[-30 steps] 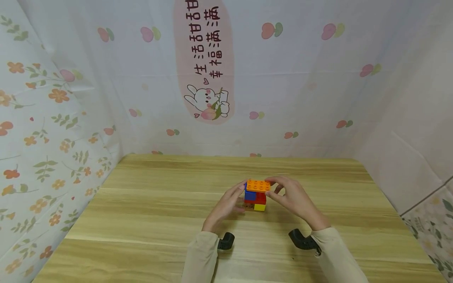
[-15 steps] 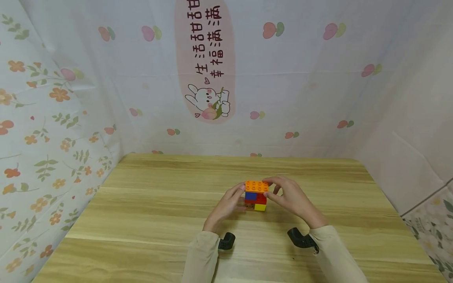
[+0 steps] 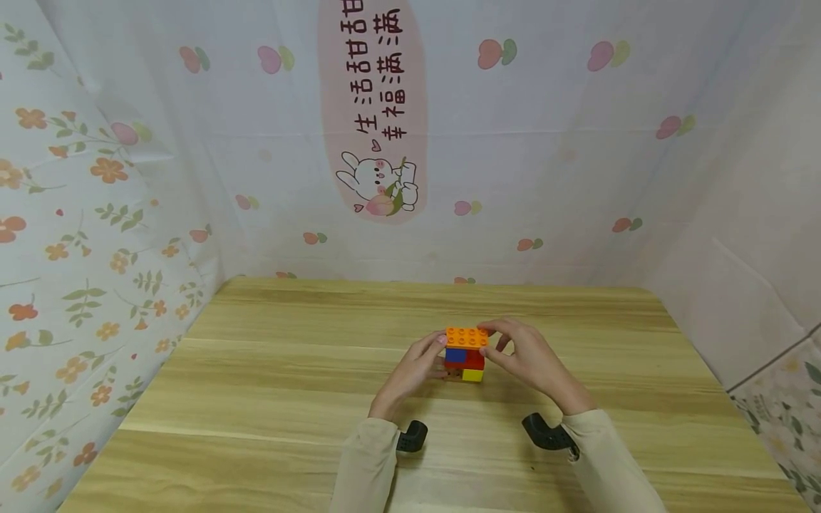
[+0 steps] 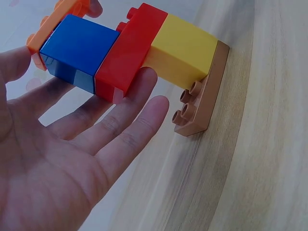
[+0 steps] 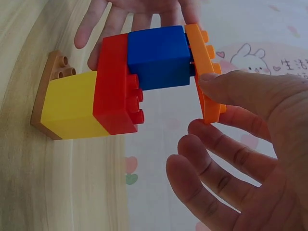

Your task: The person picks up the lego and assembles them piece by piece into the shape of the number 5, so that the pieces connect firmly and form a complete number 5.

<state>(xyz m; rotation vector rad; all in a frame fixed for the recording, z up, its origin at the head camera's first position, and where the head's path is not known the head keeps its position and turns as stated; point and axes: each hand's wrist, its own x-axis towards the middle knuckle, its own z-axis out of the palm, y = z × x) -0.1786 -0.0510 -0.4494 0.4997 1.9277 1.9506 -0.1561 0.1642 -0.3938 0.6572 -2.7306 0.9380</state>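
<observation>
A toy brick tower stands on the wooden table, each brick offset from the one below. A brown base brick (image 4: 211,89) carries a yellow brick (image 3: 472,375), then a red brick (image 3: 476,360) and a blue brick (image 3: 456,355). Topmost is a flat orange brick (image 3: 467,337); a thin dark gap shows below it in the right wrist view. My right hand (image 3: 532,360) pinches the orange brick's right end between thumb and forefinger, other fingers loosely bent. My left hand (image 3: 410,367) lies along the tower's left side, thumb at the orange brick, fingers fairly straight beside the blue and red bricks.
The wooden table (image 3: 269,385) spreads out around the tower. A printed cloth (image 3: 539,164) hangs behind it, with a flowered cloth (image 3: 102,249) on the left. Black wrist mounts (image 3: 412,436) jut inward from both sleeves.
The orange brick has shifted slightly left and straightened over the blue brick, covering more of its top. My right hand moved a little left with it. The left hand stays nearly still.
</observation>
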